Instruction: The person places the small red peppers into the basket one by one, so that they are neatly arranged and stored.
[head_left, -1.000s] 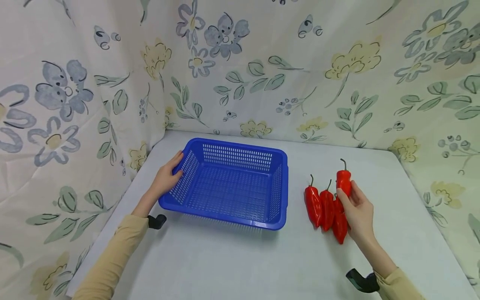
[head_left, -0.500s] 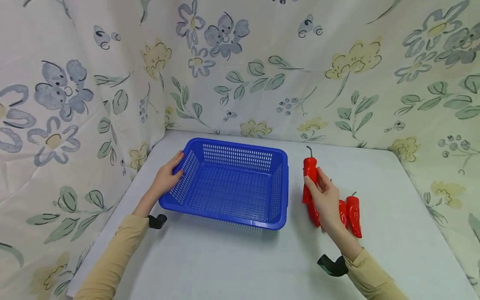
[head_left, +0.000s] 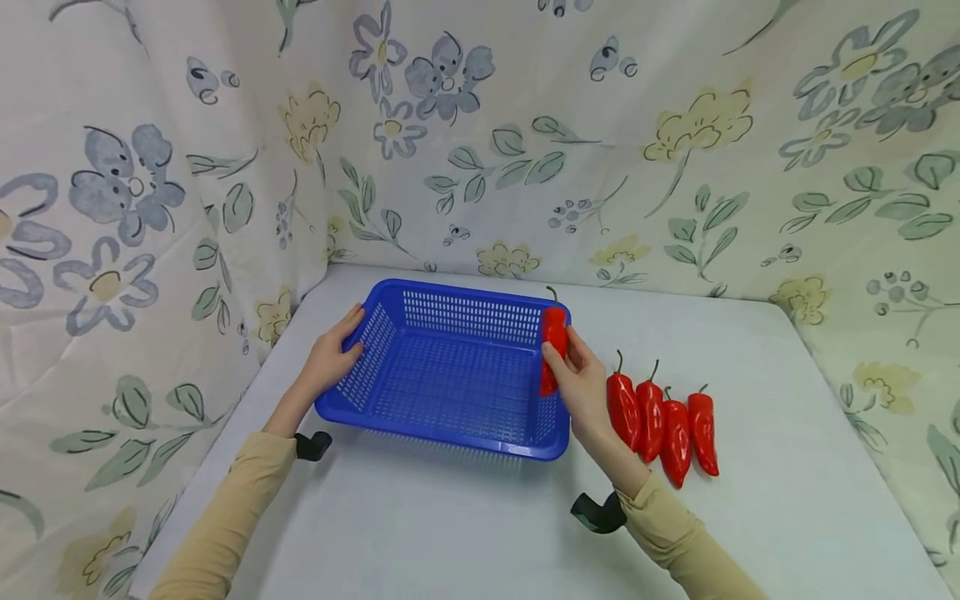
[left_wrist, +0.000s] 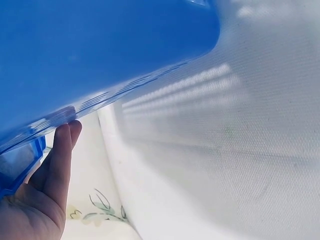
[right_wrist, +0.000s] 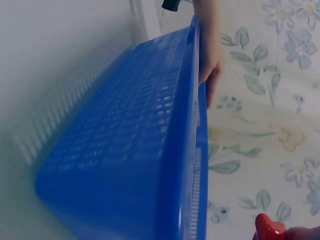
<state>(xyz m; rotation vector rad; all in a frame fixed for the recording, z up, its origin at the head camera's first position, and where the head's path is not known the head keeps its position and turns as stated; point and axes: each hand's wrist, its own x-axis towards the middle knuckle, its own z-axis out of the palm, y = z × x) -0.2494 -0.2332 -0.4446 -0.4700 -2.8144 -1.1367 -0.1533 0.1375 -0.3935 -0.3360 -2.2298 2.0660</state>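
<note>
Backdrop: white cloth w/ blue, yellow + green floral print (head_left: 247, 125), far side plus left & right.
Table: flat white tabletop (head_left: 450, 517), carries bskt left of ctr, peppers right.
Basket: blue rectangular slotted plastic basket (head_left: 442, 437). Nothing seen on its floor. Can't tell if base sits fully flat.
L hand (head_left: 333, 354): gripping bskt's left rim. Prob best kept firm, so bskt doesn't skid if right rim gets bumped.
R hand (head_left: 583, 387): pinching one pepper btwn thumb + fingers at bskt's right end. Imo: clear the right rim w/ wrist too, go further left over the floor, get low before letting go; a high drop could bounce or roll.
Loose peppers: four long glossy red peppers w/ thin green stems (head_left: 651, 421), close together on table right of bskt; stems far, tips near.
Held pepper: long glossy red pepper (head_left: 554, 333), stem far, above rim lvl, not set down. Skin looks slick; firm-ish pinch, no squeezing.
</note>
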